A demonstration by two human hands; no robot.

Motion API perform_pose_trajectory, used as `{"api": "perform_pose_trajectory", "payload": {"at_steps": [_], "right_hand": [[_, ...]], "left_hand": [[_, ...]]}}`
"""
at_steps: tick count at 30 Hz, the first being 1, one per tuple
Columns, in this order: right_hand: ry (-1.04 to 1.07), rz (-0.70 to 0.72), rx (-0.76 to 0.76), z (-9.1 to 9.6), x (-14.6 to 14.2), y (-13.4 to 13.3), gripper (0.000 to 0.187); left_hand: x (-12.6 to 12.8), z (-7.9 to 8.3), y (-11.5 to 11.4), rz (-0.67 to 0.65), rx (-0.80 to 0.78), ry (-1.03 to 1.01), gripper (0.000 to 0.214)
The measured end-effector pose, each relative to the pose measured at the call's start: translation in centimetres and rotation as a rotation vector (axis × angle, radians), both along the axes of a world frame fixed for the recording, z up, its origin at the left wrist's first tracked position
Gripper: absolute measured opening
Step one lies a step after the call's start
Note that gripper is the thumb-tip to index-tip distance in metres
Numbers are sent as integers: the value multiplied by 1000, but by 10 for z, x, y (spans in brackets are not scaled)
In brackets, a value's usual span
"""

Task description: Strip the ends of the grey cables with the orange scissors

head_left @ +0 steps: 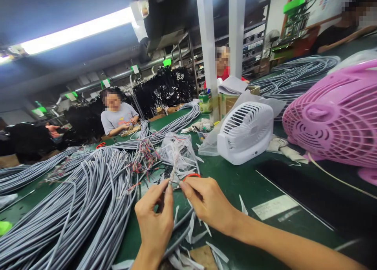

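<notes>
My left hand (pixel 155 217) and my right hand (pixel 206 201) meet over the green bench (pixel 250 183), fingers pinched on the stripped end of a grey cable (pixel 174 168) whose thin wires stick up between them. An orange-red loop (pixel 191 176) shows just behind my right fingertips; I cannot tell what it belongs to. A large bundle of grey cables (pixel 82 199) lies to the left of my hands. White scraps of stripped sheath (pixel 194 230) lie scattered under and in front of my hands.
A white desk fan (pixel 246 132) and a pink fan (pixel 335 113) stand to the right. A clear plastic bag (pixel 178 148) lies behind my hands. More grey cable coils (pixel 297 75) sit far right. Three other people sit at the benches beyond, with black cable bundles (pixel 165 87) hanging behind.
</notes>
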State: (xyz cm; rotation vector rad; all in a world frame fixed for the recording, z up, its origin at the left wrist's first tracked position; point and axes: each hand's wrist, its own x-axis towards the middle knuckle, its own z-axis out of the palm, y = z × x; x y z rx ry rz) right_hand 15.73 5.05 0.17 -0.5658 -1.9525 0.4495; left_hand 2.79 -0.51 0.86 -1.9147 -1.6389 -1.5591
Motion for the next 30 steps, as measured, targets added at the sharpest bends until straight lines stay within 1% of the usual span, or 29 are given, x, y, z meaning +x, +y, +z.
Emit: {"api": "perform_pose_trajectory", "payload": {"at_steps": [6, 14, 18, 22, 25, 27, 30], "right_hand": [[12, 11, -34, 0, 0, 0, 37], [19, 27, -72, 2, 1, -1, 38], [24, 36, -91, 2, 1, -1, 38], [52, 56, -98, 2, 1, -2, 38], [67, 83, -157, 2, 0, -4, 40], [69, 104, -205, 3, 0, -4, 42], [81, 115, -233, 4, -1, -3, 45]], "left_hand": [[1, 1, 0, -4, 28, 36, 18], [4, 5, -2, -14, -67, -11, 21], [4, 6, -2, -54, -159, -144, 23], [3, 10, -3, -142, -276, -382, 26], [3, 13, -2, -212, -345, -501, 29], [3, 14, -1, -239, -363, -523, 30], [3, 11, -1, -203, -325, -456, 30]]}}
